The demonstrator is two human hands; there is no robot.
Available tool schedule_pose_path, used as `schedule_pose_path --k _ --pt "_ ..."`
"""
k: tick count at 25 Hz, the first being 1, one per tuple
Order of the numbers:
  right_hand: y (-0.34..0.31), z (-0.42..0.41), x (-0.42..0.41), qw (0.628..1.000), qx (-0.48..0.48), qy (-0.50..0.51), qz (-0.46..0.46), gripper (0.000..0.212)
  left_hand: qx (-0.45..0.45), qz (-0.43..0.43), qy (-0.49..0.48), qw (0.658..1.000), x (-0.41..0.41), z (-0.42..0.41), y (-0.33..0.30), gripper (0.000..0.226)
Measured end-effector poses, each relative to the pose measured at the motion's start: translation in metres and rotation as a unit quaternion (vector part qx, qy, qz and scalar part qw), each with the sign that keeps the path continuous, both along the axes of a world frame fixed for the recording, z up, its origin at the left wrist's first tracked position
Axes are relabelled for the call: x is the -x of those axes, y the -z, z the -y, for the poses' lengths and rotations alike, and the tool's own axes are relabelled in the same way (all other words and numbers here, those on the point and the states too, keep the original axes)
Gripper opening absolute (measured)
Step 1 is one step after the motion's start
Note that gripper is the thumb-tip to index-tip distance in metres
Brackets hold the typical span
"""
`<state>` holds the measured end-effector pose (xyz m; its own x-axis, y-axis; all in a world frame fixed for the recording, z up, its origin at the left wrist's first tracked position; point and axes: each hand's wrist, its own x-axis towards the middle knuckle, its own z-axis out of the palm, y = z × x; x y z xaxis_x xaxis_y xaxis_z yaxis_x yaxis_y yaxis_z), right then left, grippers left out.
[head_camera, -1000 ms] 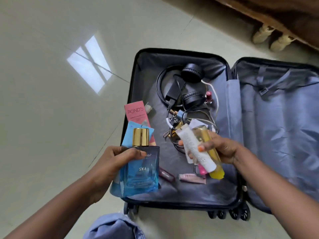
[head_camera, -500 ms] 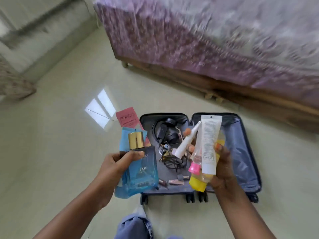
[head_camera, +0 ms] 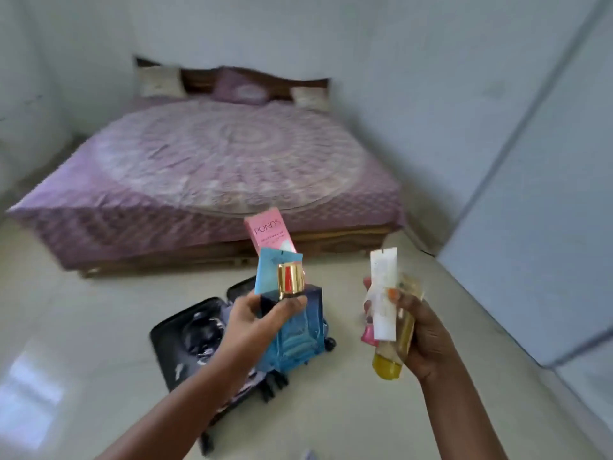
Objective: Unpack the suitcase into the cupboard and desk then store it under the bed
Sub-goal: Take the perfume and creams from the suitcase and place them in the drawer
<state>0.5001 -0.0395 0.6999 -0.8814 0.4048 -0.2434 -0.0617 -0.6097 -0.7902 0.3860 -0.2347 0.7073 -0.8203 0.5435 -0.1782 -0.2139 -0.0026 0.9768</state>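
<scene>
We are gripping the blue glass perfume bottle (head_camera: 295, 330) plus pink box (head_camera: 269, 232) in our left hand (head_camera: 247, 322), fingers wrapped round them so they travel together. Our right hand (head_camera: 423, 333) is clutching the white plastic tube (head_camera: 384, 293) and yellow-capped bottle (head_camera: 394, 346), while the open black suitcase (head_camera: 185, 340) is lying on the floor by the purple-covered bed (head_camera: 205, 161), awaiting emptying.

A low wooden bed (head_camera: 212, 167) with a purple patterned cover and three pillows (head_camera: 159, 82) stands against pale walls (head_camera: 414, 78); the glossy cream floor (head_camera: 83, 327) reflects what looks like window light.
</scene>
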Motion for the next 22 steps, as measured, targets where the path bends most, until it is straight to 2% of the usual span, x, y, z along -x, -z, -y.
schedule_pose_path --k 3,6,8,10,13,15,17,19,22 --pt "-0.031 0.014 -0.103 0.991 0.030 0.104 -0.082 0.099 -0.033 -0.010 0.085 0.996 -0.060 -0.018 -0.039 0.021" --pt "-0.047 0.024 -0.203 0.964 0.021 0.218 -0.152 0.082 -0.044 -0.034 0.183 0.982 -0.140 -0.041 -0.060 0.019" --pt "-0.052 0.028 -0.268 0.947 0.022 0.267 -0.176 0.067 -0.052 -0.053 0.244 0.967 -0.203 -0.059 -0.067 0.015" --pt "-0.053 0.027 -0.338 0.931 0.018 0.316 -0.180 0.063 -0.064 -0.066 0.317 0.944 -0.268 -0.078 -0.068 0.020" --pt "-0.052 0.018 -0.467 0.905 0.011 0.391 -0.165 0.068 -0.072 -0.067 0.427 0.899 -0.381 -0.117 -0.067 0.042" --pt "-0.052 0.014 -0.560 0.884 -0.001 0.446 -0.142 0.072 -0.075 -0.065 0.480 0.872 -0.458 -0.144 -0.067 0.049" --pt "-0.052 0.013 -0.634 0.855 -0.007 0.507 -0.113 0.080 -0.076 -0.054 0.510 0.855 -0.516 -0.164 -0.068 0.045" --pt "-0.053 0.006 -0.702 0.825 0.001 0.559 -0.083 0.096 -0.067 -0.040 0.542 0.837 -0.569 -0.187 -0.069 0.043" --pt "-0.044 -0.022 -0.777 0.787 0.007 0.616 -0.041 0.108 -0.057 -0.038 0.578 0.813 -0.625 -0.230 -0.065 0.049"
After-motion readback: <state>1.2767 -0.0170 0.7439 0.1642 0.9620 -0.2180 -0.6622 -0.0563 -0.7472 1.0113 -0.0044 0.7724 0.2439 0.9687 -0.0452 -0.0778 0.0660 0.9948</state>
